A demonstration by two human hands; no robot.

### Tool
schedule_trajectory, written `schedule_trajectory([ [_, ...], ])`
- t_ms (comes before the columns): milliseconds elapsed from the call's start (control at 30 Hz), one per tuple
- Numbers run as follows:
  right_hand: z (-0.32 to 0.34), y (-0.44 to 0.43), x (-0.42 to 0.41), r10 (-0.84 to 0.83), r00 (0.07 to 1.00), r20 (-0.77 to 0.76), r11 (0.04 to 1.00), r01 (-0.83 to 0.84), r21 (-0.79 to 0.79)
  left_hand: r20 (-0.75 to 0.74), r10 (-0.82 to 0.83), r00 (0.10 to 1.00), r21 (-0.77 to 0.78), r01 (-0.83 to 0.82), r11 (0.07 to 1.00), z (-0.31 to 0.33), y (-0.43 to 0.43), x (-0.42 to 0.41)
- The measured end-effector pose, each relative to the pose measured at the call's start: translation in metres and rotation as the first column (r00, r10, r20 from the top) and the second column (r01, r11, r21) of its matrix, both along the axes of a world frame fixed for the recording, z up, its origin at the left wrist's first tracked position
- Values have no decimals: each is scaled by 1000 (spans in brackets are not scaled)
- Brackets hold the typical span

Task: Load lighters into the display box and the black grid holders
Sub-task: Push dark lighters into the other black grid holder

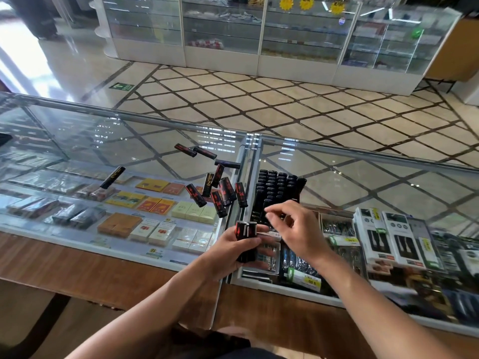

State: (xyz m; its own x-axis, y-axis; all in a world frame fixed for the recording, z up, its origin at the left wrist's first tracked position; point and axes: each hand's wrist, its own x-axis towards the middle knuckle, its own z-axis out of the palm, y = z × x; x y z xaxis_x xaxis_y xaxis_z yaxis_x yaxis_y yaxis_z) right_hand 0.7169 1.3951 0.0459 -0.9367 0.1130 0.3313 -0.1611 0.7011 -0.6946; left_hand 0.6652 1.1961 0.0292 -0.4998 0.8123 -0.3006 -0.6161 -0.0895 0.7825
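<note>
The left hand (233, 244) grips a bundle (245, 238) of black lighters upright, just in front of the black holder (281, 185), whose far rows already look full. The right hand (295, 224) hovers over the holder's near edge, fingers loosely curled, nothing visible between them. It should probably pinch one lighter off the bundle by its top, keep it upright, and seat it straight down into a free near slot. More lighters (220, 194) lie loose on the glass counter (155, 161).

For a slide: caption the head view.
Left hand grips a bundle of black lighters while the right hand hovers by the black grid holder on a glass counter.
</note>
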Motion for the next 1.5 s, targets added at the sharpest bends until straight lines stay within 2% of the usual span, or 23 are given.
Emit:
schedule_trajectory([
  [67, -3, -11, 0, 58, 990, 132, 998, -55, -27, -21, 1, 1000, -25, -1, 1000, 2, 1, 2],
  [167, -7, -19, -2, 81, 973, 217, 997, -79, -17, -27, 15, 1000, -41, -16, 999, 3, 2, 3],
  [400, -3, -8, -1, 5, 969, 247, 972, 53, -230, -26, 26, 999, -6, -26, 1000, -6, 1, 1],
  [500, 2, -2, 2, -19, 967, 255, 909, 123, -398, 27, 95, 995, 59, -97, 994, -11, 2, 0],
  [600, 1, 3, 7, -34, 966, 258, 850, 164, -501, 14, 201, 979, 23, -201, 979, -12, 3, 1],
  [700, -3, 3, 12, -16, 965, 261, 829, 159, -536, -1, 256, 967, -24, -256, 966, -11, 2, 3],
  [833, -8, 2, 18, -3, 959, 283, 889, 133, -439, -10, 286, 958, -50, -286, 957, -12, 2, 3],
  [1133, -16, -8, 25, 7, 945, 326, 930, 113, -349, -90, 327, 941, -51, -332, 942, -15, 5, 3],
  [1233, -17, -10, 27, -20, 964, 265, 966, 87, -245, -129, 328, 936, -73, -339, 938, -19, 6, 2],
  [1400, -21, -10, 28, -23, 990, 139, 996, 11, 86, -163, 314, 935, -78, -330, 941, -22, 9, 2],
  [1500, -22, -8, 27, -23, 993, 119, 987, 3, 160, -206, 285, 936, -81, -306, 949, -24, 9, 1],
])
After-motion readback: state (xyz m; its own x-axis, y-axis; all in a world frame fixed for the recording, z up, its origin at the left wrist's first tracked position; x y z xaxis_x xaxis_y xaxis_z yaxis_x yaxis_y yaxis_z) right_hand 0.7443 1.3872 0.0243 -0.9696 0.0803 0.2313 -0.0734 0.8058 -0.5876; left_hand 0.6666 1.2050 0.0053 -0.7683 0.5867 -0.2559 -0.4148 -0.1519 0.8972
